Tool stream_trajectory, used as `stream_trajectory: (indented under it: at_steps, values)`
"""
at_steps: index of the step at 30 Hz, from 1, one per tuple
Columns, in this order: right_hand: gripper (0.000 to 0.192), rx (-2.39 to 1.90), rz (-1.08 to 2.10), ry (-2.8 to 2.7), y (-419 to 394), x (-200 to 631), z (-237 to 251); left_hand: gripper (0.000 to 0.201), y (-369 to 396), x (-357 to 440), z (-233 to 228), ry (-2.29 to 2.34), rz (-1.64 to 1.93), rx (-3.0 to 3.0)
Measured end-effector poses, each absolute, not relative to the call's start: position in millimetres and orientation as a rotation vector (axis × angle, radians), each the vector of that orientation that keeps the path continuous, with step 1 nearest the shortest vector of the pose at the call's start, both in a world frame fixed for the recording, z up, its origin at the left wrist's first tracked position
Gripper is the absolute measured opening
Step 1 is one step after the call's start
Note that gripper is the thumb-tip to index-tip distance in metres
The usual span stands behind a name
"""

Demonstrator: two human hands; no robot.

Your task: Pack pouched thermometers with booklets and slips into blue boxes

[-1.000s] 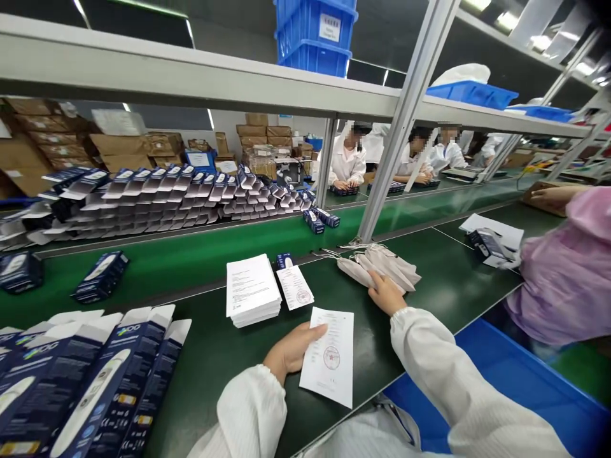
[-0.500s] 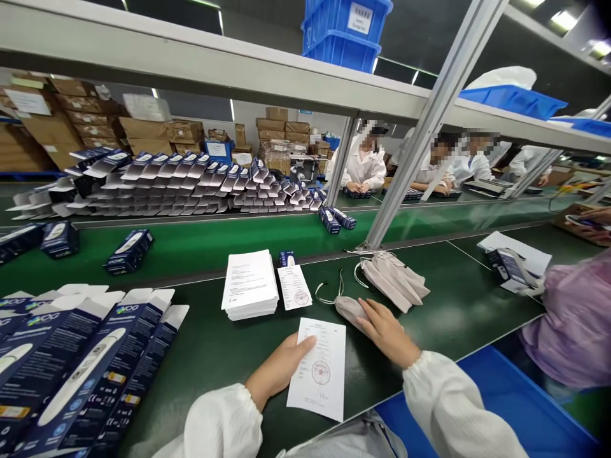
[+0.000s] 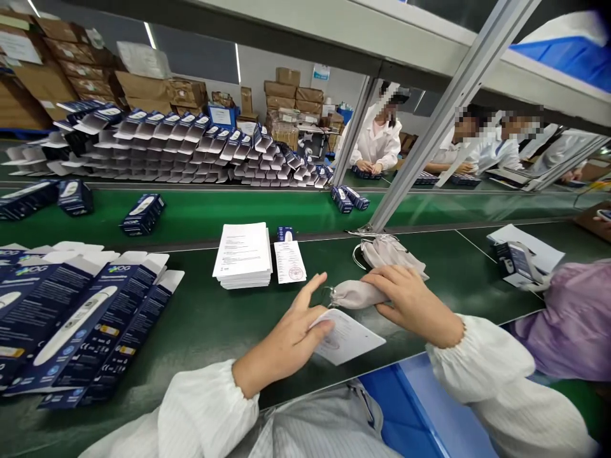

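My left hand [image 3: 291,340] lies on the dark green table with its thumb pressing a white stamped paper sheet [image 3: 351,337], fingers spread toward a grey drawstring pouch [image 3: 356,294]. My right hand [image 3: 413,302] grips that pouch from the right, holding it just above the sheet's far edge. Behind it lies a small heap of the same grey pouches [image 3: 389,252]. A stack of white leaflets [image 3: 243,254] and a single stamped slip [image 3: 289,261] sit further left.
Flat dark-blue thermometer boxes [image 3: 81,318] are fanned at my left. A green conveyor belt [image 3: 214,216] carries closed boxes [image 3: 142,214]. A slanted metal post [image 3: 429,133] rises ahead. A person in a pink sleeve [image 3: 568,324] works at my right; a blue bin [image 3: 405,413] sits below the table edge.
My right hand drew one pouch from the heap toward me and now holds it by the sheet. My left hand shifted onto the sheet, which tilted flatter. The view dropped lower.
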State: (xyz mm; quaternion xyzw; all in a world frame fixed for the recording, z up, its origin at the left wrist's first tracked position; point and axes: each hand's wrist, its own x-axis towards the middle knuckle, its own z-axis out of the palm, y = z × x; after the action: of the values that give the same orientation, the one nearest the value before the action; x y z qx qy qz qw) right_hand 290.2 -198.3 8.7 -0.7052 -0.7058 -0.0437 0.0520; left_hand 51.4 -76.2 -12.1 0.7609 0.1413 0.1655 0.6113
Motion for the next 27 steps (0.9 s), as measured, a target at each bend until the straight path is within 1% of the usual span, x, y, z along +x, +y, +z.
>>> stream_trajectory:
  at_steps: [2, 4, 7, 10, 12, 13, 16, 20, 23, 25, 27]
  values:
    - [0.040, -2.106, -0.064, -2.128, -198.5, 285.9, 27.6, 0.026, -77.4, 56.5, -9.9, 0.293, 0.350, 1.785]
    - [0.040, -2.086, 0.057, -2.025, -201.5, 285.1, 35.6, 0.028, -76.8, 55.4, -17.7, 0.333, 0.296, 1.692]
    - [0.036, -1.977, 0.449, -1.729, -201.4, 280.4, 29.3, 0.035, -76.0, 44.3, -33.7, 0.478, 0.266, 1.336]
    - [0.037, -1.599, 0.892, -1.365, -183.2, 252.0, 6.8, 0.040, -77.4, 34.2, -41.1, 0.505, 0.302, 1.055]
    - [0.038, -1.306, 1.063, -1.118, -162.8, 220.6, -9.9, 0.042, -77.6, 30.9, -40.9, 0.487, 0.353, 1.001]
    - [0.038, -1.213, 1.098, -1.011, -152.6, 204.3, -16.6, 0.043, -76.9, 29.2, -40.2, 0.492, 0.383, 0.992]
    - [0.040, -1.136, 1.029, -0.884, -131.5, 166.2, -24.4, 0.046, -72.3, 17.6, -39.0, 0.602, 0.507, 1.000]
    - [0.041, -1.279, 0.824, -1.067, -125.5, 138.9, -16.1, 0.048, -69.3, -5.5, -42.1, 0.758, 0.803, 0.928]
    - [0.055, -1.381, 0.711, -1.316, -122.1, 114.3, -19.3, 0.048, -73.3, -9.4, -44.4, 0.714, 0.988, 0.726]
    - [0.064, -1.504, 0.609, -1.416, -118.5, 96.3, -29.9, 0.049, -77.7, -5.6, -43.7, 0.637, 1.046, 0.586]
    - [0.066, -1.612, 0.470, -1.466, -115.8, 83.7, -42.7, 0.053, -82.2, -1.5, -41.6, 0.549, 1.050, 0.538]
